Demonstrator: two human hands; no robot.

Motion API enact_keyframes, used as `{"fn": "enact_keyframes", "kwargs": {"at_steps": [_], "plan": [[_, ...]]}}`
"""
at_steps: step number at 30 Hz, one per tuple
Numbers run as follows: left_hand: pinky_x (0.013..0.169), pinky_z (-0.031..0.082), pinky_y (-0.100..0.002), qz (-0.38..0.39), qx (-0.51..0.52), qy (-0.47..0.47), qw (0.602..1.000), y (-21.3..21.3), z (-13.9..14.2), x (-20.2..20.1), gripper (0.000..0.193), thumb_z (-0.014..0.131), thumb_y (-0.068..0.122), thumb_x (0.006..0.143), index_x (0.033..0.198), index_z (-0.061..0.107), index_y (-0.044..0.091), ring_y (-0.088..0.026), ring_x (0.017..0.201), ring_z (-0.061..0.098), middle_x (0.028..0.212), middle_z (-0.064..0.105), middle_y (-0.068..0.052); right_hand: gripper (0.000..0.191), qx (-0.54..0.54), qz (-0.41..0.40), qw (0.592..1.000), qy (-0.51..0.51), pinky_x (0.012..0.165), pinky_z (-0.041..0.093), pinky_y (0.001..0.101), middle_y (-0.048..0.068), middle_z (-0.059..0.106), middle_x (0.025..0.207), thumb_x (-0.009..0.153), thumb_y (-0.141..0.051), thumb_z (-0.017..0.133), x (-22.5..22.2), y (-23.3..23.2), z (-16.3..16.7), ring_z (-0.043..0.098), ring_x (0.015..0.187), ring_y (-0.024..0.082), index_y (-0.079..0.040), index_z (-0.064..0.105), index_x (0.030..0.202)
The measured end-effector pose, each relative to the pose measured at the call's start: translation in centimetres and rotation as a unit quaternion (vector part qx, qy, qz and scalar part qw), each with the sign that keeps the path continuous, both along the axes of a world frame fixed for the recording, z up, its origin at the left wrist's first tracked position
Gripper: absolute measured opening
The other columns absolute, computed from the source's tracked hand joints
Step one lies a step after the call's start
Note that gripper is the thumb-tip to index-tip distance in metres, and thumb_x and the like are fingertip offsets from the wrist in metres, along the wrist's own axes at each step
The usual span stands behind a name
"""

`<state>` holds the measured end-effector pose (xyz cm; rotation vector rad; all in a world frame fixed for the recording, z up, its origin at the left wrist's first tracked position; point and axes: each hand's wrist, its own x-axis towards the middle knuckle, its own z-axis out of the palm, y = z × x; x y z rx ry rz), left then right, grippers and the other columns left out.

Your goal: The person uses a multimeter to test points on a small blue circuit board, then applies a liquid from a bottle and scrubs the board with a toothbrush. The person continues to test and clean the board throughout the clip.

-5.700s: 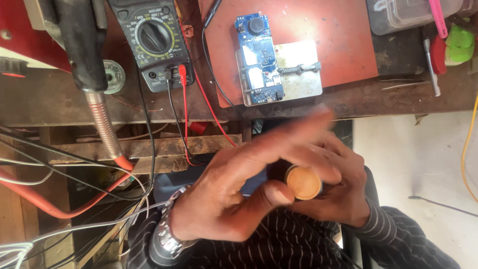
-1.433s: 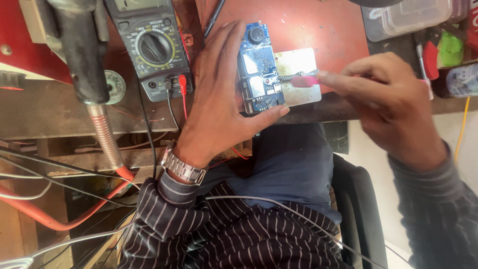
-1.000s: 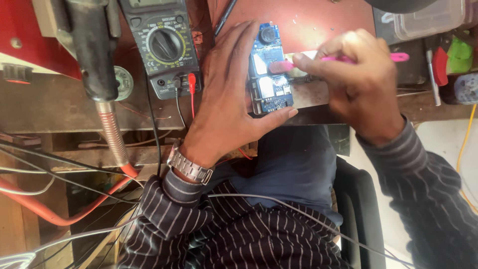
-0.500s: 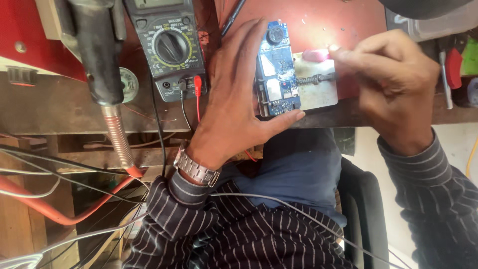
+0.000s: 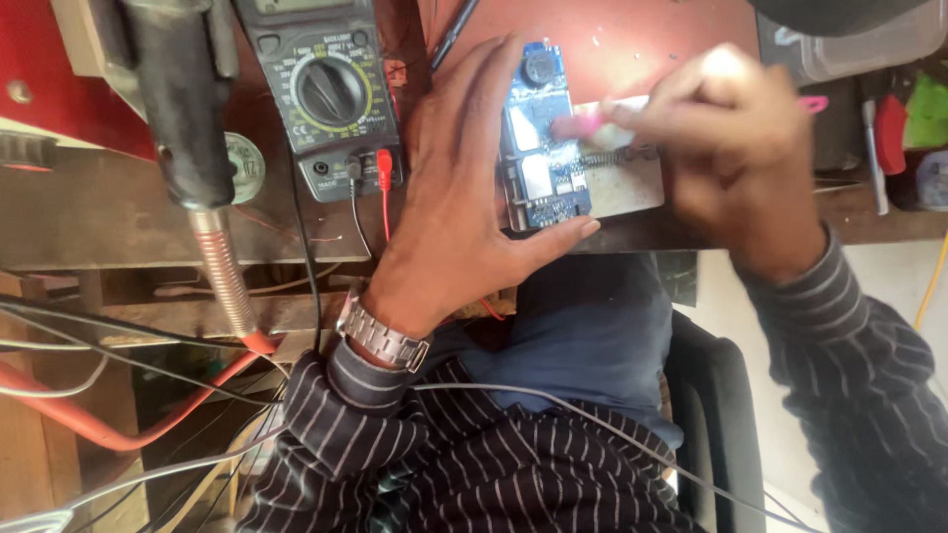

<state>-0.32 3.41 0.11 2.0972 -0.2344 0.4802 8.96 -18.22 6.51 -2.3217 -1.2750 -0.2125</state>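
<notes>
Grey multimeter display (image 5: 296, 8) at top edge, clear plastic box (image 5: 869, 44) top right

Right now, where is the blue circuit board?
In the head view, the blue circuit board lies on the red mat, between the left hand and right hand, right of the multimeter.

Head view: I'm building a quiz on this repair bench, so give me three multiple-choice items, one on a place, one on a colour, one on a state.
1. Where is the multimeter relative to the circuit board?
A. to its left
B. to its right
C. on top of it

2. What colour is the tool in the right hand?
A. green
B. pink
C. black

3. What is the left hand doing?
A. hanging off the bench
B. gripping the multimeter
C. resting against the board, thumb along its lower edge

Answers: 1 A, the meter lies left of the board; 2 B, the tip on the board is pink; 3 C, fingers lie beside the board.
</notes>
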Motion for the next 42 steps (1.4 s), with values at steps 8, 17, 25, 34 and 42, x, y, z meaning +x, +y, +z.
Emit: {"fn": "enact_keyframes", "kwargs": {"at_steps": [8,17,25,34,42], "plan": [[0.129,0.029,-0.048,0.000,-0.003,-0.013,1.000,-0.1,0.0,0.1,0.116,0.096,0.040,0.079,0.162,0.022,0.004,-0.038,0.151,0.033,0.158,0.032,-0.021,0.040,0.030,0.057,0.996,0.068,0.076,0.050,0.0285,0.009,0.064,0.094,0.084,0.021,0.057,1.0,-0.2,-0.4,0.065,0.084,0.019,-0.004,0.075,0.110],[0.130,0.027,-0.048,0.001,0.010,0.001,1.000,-0.1,0.0,0.0,0.115,0.096,0.042,0.080,0.159,0.022,0.002,-0.038,0.152,0.034,0.160,0.033,-0.022,0.024,0.030,0.008,0.998,0.063,0.073,0.045,0.0307,0.008,0.057,0.099,0.096,0.010,0.079,1.2,0.5,0.2,0.057,0.086,0.016,-0.008,0.079,0.111],[0.130,0.028,-0.051,-0.003,0.013,0.007,1.000,-0.1,0.2,0.0,0.117,0.096,0.042,0.077,0.159,0.022,0.002,-0.040,0.152,0.034,0.160,0.034,-0.023,0.045,0.011,0.021,0.999,0.043,0.076,0.042,0.0277,0.002,0.052,0.098,0.093,0.018,0.068,2.6,-0.1,-0.8,0.053,0.089,0.015,-0.014,0.080,0.122],[0.130,0.028,-0.050,-0.005,0.000,-0.010,1.000,-0.1,-0.2,0.1,0.118,0.095,0.043,0.077,0.160,0.021,0.004,-0.039,0.153,0.034,0.162,0.034,-0.022,0.029,0.008,0.033,0.992,0.124,0.076,0.045,0.0266,0.003,0.054,0.096,0.092,0.013,0.072,3.2,-1.4,-0.6,0.055,0.088,0.014,-0.010,0.078,0.110],[0.130,0.028,-0.049,-0.006,0.001,-0.006,1.000,0.0,-0.4,0.0,0.118,0.095,0.044,0.078,0.161,0.021,0.003,-0.040,0.154,0.034,0.162,0.034,-0.022,0.040,0.023,0.028,0.997,0.062,0.079,0.046,0.0269,0.009,0.055,0.099,0.091,0.020,0.065,3.1,-1.8,-2.6,0.055,0.089,0.016,-0.007,0.079,0.116]]}}
